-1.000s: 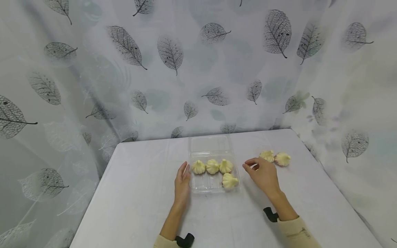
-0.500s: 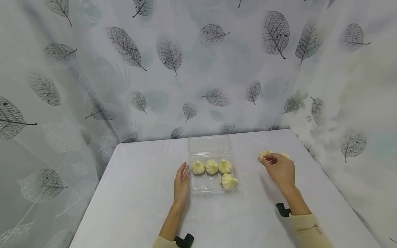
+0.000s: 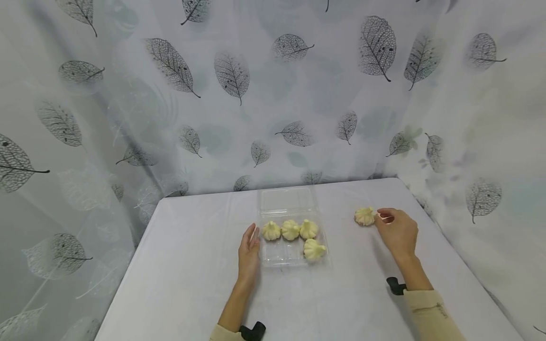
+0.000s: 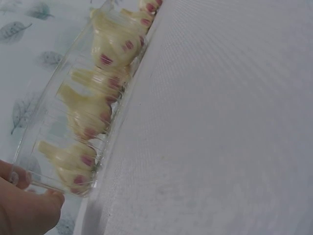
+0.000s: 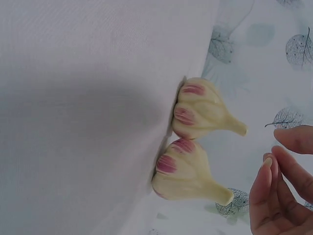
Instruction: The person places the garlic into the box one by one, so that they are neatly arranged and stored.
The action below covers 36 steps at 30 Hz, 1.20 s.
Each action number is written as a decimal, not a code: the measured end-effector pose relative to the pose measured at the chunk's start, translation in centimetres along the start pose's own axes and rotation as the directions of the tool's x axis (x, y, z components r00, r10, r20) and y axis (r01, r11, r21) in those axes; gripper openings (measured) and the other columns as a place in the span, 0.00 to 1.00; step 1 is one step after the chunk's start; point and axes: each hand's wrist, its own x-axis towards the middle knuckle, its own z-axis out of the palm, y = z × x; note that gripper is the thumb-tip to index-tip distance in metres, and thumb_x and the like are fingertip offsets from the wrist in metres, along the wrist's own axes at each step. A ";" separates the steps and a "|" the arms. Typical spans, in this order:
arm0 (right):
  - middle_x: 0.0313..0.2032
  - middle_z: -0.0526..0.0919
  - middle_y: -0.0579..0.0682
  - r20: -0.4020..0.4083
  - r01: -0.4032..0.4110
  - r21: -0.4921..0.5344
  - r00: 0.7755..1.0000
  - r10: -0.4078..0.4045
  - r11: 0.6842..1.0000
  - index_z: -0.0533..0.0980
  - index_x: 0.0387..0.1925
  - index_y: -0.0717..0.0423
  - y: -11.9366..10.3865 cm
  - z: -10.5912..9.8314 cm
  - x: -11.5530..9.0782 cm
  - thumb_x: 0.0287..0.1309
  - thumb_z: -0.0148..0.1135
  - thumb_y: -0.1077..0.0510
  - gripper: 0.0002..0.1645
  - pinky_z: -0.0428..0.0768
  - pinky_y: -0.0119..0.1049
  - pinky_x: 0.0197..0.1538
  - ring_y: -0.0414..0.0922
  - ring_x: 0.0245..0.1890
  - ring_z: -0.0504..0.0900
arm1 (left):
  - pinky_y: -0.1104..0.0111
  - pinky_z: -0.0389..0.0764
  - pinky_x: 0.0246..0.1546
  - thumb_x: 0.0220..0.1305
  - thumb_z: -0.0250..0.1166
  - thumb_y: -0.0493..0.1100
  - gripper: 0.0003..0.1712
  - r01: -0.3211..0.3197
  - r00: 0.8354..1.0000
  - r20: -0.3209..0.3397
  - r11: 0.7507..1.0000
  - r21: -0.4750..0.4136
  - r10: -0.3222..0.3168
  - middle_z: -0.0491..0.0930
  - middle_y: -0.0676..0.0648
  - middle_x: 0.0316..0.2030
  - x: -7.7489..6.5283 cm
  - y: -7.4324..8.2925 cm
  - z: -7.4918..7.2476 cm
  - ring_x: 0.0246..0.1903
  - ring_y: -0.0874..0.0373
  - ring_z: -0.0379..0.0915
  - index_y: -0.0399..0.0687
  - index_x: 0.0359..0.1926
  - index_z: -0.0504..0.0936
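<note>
A clear plastic clamshell box (image 3: 281, 255) lies with its lid flipped back on the table, several garlic bulbs (image 3: 290, 229) inside. Three stand in a row toward the hinge, and another is at the near right corner. My left hand (image 3: 249, 253) is at the box's left side; in the left wrist view its thumb and finger pinch the rim. My right hand (image 3: 397, 233) hovers over two loose bulbs, covering one in the head view. In the right wrist view, both garlic bulbs (image 5: 188, 169) with pink streaks sit side by side, apart from the loosely bent fingers (image 5: 288, 169).
A white cloth covers the table (image 3: 187, 274). Behind and on both sides hangs a curtain (image 3: 273, 94) printed with grey leaves. The transparent lid (image 3: 286, 199) reaches close to the table's back edge.
My right hand has moved right from beside the box, over the loose garlic bulbs, to the farther one. The left hand and the box stay in place.
</note>
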 end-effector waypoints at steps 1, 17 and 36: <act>0.33 0.89 0.61 -0.003 -0.006 0.001 1.000 0.006 1.000 0.88 0.41 0.63 0.2 0.0 0.0 0.58 0.73 0.62 0.10 0.78 0.45 0.33 0.57 0.32 0.87 | 0.58 0.53 0.80 0.81 0.44 0.31 0.30 0.000 1.000 -0.001 1.000 0.000 0.000 0.57 0.40 0.80 0.0 0.0 0.0 0.79 0.48 0.51 0.44 0.80 0.58; 0.50 0.80 0.71 0.031 -0.177 -0.078 0.983 0.180 0.981 0.85 0.52 0.65 2.8 -0.3 0.9 0.61 0.68 0.60 0.19 0.76 0.61 0.40 0.63 0.43 0.83 | 0.56 0.53 0.81 0.81 0.45 0.32 0.30 0.008 1.000 -0.014 1.000 -0.014 -0.008 0.58 0.41 0.79 0.2 -0.3 0.0 0.79 0.49 0.52 0.46 0.80 0.60; 0.36 0.86 0.67 0.027 -0.160 -0.068 0.986 0.162 0.985 0.86 0.46 0.67 4.2 -0.2 1.4 0.62 0.64 0.64 0.14 0.76 0.61 0.42 0.62 0.37 0.83 | 0.58 0.54 0.80 0.81 0.45 0.32 0.30 0.007 1.000 -0.015 1.000 -0.016 -0.008 0.58 0.41 0.79 0.2 -0.4 0.1 0.79 0.49 0.53 0.45 0.80 0.60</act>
